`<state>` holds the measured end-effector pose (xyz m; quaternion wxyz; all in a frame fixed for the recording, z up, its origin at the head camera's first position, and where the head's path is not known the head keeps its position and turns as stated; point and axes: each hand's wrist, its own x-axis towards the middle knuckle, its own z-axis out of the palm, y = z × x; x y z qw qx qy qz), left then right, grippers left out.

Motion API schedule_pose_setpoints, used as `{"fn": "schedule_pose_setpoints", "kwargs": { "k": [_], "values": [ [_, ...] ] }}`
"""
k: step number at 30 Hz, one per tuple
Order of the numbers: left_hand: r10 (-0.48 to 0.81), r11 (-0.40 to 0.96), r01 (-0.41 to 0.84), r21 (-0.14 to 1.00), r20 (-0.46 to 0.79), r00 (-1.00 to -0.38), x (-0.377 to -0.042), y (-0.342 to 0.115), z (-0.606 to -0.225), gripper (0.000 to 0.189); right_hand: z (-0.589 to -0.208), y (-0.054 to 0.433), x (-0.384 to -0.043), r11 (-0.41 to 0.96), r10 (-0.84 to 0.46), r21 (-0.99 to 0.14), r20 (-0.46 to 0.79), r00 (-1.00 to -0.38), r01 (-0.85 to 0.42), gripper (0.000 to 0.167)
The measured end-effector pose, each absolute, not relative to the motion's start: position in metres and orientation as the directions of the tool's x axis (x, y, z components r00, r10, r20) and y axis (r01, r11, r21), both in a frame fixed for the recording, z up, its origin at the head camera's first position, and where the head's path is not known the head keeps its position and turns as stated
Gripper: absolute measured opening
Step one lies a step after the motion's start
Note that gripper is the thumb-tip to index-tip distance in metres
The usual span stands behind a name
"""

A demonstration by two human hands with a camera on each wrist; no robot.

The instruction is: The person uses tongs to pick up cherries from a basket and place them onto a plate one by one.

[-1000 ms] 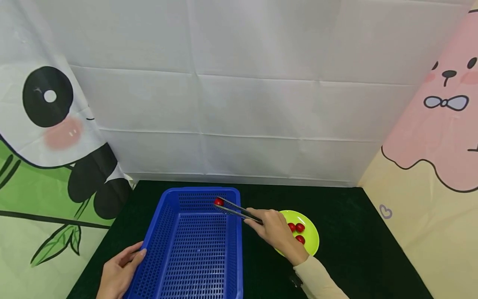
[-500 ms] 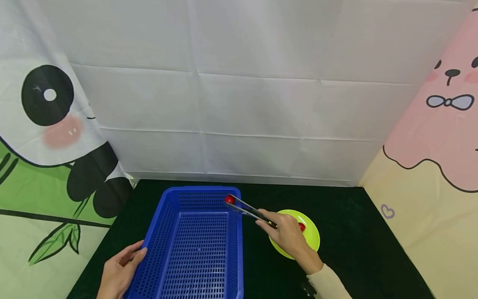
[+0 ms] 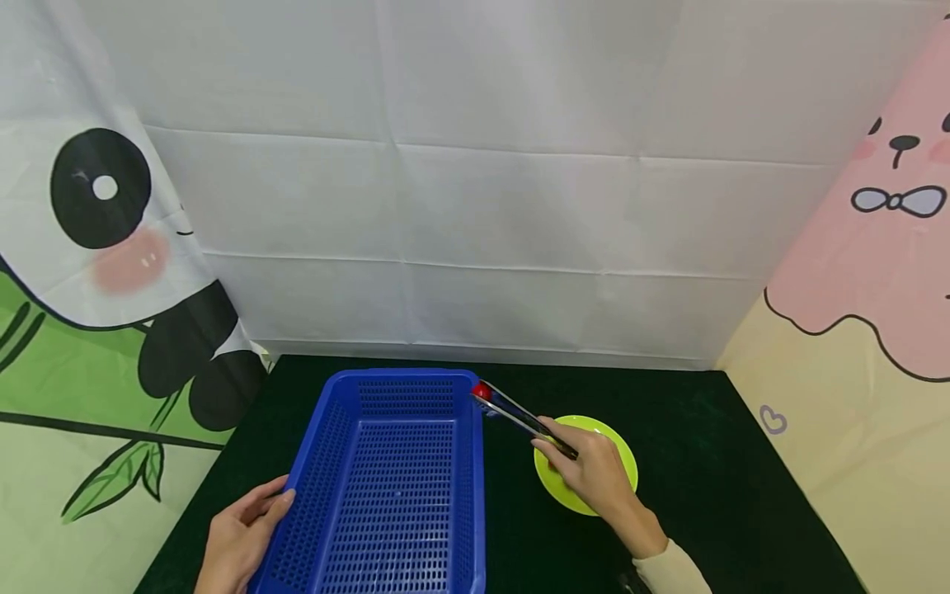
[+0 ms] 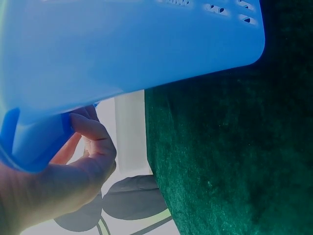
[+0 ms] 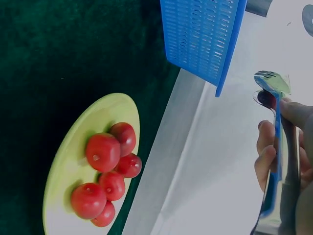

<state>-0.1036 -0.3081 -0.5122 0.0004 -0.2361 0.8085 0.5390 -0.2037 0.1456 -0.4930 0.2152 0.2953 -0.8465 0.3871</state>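
My left hand (image 3: 241, 532) pinches the left rim of a blue mesh basket (image 3: 401, 495). In the left wrist view the thumb and fingers bend around the basket's edge. My right hand (image 3: 594, 470) grips metal tongs (image 3: 527, 421) with dark handles. Between the tong tips sits a small red tomato (image 3: 481, 390), at the basket's far right corner. Below the right hand is a yellow-green plate (image 3: 552, 487). Several small red tomatoes (image 5: 102, 152) lie on it in the right wrist view; the hand hides them in the head view. Inside the basket no tomato shows.
A dark green cloth covers the table (image 3: 712, 495). Behind it hangs a white sheet (image 3: 505, 214). Printed drapes with a panda (image 3: 100, 190) and a pink animal (image 3: 883, 247) flank the left and right sides.
My right hand has moved right, carrying the tongs and tomato from above the basket's far end to its right rim, and now covers the tomatoes on the plate. The left hand stays put.
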Motion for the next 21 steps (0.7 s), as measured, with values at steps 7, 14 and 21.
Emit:
{"fn": "schedule_pose_setpoints", "kwargs": {
  "k": [7, 14, 21],
  "values": [
    [-0.384, 0.303, -0.383, 0.873, -0.256, -0.887, -0.104, -0.308, -0.512, 0.064, -0.495, 0.160, -0.196, 0.544, -0.296, -0.557, 0.573, -0.765, -0.628, 0.029],
    [-0.388, 0.312, -0.386, 0.868, -0.254, -0.886, -0.105, -0.308, -0.512, 0.064, -0.501, 0.176, -0.185, 0.587, -0.253, -0.567, 0.549, -0.797, -0.577, 0.034],
    [-0.393, 0.323, -0.386, 0.864, -0.248, -0.885, -0.105, -0.307, -0.513, 0.062, -0.511, 0.192, -0.178, 0.604, -0.214, -0.585, 0.536, -0.817, -0.541, 0.032]
  ]
}}
